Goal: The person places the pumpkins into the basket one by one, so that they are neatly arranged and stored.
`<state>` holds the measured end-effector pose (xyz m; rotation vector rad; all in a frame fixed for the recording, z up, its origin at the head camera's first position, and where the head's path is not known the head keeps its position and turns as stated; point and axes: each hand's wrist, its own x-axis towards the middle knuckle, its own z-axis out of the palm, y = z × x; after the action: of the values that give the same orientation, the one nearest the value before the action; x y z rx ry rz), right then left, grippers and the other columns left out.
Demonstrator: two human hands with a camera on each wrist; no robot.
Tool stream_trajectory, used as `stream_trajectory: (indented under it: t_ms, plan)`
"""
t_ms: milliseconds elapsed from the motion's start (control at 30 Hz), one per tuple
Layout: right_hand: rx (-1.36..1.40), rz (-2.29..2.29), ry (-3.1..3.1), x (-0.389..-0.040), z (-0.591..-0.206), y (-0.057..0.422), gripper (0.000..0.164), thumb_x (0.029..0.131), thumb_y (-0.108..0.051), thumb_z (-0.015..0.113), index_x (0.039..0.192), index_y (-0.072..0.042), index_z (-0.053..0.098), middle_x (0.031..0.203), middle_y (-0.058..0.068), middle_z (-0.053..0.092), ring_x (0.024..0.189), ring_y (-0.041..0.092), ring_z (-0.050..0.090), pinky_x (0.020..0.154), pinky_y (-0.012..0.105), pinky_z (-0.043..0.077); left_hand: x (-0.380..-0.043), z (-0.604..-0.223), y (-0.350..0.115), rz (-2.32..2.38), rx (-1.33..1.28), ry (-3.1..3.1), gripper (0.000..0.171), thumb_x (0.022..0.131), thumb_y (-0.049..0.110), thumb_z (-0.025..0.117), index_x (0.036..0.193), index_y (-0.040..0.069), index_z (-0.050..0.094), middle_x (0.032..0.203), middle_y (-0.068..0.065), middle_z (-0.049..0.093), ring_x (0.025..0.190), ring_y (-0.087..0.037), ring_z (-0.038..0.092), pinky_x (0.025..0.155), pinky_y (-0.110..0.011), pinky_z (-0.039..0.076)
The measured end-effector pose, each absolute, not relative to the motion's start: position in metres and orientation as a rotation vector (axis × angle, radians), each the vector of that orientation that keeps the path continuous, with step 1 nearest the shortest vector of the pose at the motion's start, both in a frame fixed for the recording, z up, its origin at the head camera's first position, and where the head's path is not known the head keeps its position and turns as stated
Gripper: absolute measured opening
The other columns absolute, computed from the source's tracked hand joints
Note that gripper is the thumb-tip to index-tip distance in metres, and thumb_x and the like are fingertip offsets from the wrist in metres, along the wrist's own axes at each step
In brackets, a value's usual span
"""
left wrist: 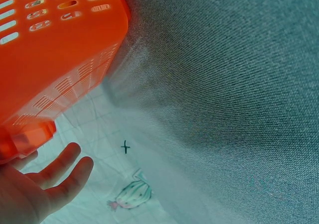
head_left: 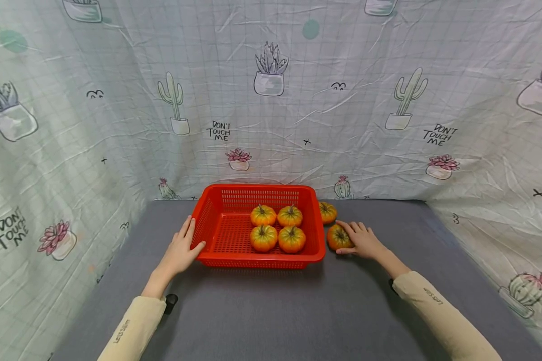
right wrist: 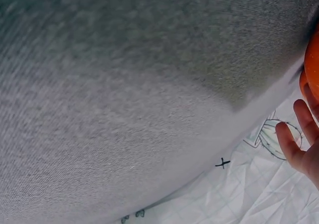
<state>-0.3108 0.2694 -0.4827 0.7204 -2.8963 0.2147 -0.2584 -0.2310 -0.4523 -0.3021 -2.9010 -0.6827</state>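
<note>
A red plastic basket [head_left: 262,259] with slotted walls holds several small orange-and-yellow pumpkins [head_left: 263,237], grouped in its right half. My left hand [head_left: 180,250] rests at the basket's left rim, fingers extended and thumb over the front corner. In the left wrist view, the fingers of that hand [left wrist: 50,184] reach past the rim. On the right, my right hand [head_left: 361,240] grips another pumpkin [head_left: 337,237] on the table beside the basket, thumb in front and fingers over the back. In the right wrist view that pumpkin [right wrist: 313,59] shows only partly.
One more pumpkin [head_left: 327,212] sits behind the gripped one, close to the basket's right wall. A dark grey cloth covers the table [head_left: 262,311]. Pale curtains [head_left: 307,125] printed with cacti hang along the back and both sides.
</note>
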Motion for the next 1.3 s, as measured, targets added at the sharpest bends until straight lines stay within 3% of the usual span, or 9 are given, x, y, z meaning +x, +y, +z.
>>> stream_trajectory:
  t_ms: [167,467,967,1300]
  plan:
    - [0.751,0.225,-2.890,-0.3108,-0.4834,0.2686,0.091,0.063,-0.056,0.069,0.135,-0.010,0.037,0.096,0.012,0.049,0.087,0.028,0.043,0.061,0.032,0.029,-0.2583,-0.4510,-0.2306,-0.676,-0.323,-2.890,0.073,0.088,0.032,0.047,0.142,-0.002,0.011,0.149,-0.020,0.008,0.120,-0.056,0.026,0.093,-0.064,0.028]
    - [0.717,0.262,-2.861,-0.3107,-0.4828,0.2660,0.090,0.062,-0.056,0.071,0.129,-0.004,0.040,0.111,0.017,0.052,0.100,0.034,0.045,0.075,0.051,0.040,-0.2580,-0.4513,-0.2300,-0.681,-0.311,-2.900,0.074,0.088,0.031,0.048,0.142,-0.002,0.010,0.149,-0.020,0.007,0.121,-0.055,0.025,0.096,-0.063,0.025]
    - [0.743,0.284,-2.815,-0.3082,-0.4798,0.2667,0.083,0.057,-0.054,0.075,0.121,-0.010,0.046,0.103,0.011,0.050,0.095,0.029,0.044,0.069,0.046,0.042,-0.2580,-0.4517,-0.2315,-0.688,-0.309,-2.902,0.074,0.088,0.031,0.048,0.142,-0.001,0.010,0.149,-0.020,0.007,0.120,-0.055,0.025,0.093,-0.064,0.027]
    - [0.741,0.276,-2.820,-0.3032,-0.4751,0.2699,0.081,0.061,-0.057,0.070,0.121,-0.009,0.045,0.099,0.012,0.046,0.092,0.028,0.043,0.074,0.046,0.042,-0.2572,-0.4503,-0.2300,-0.698,-0.307,-2.899,0.074,0.088,0.032,0.048,0.142,-0.001,0.011,0.149,-0.020,0.007,0.120,-0.054,0.026,0.093,-0.063,0.029]
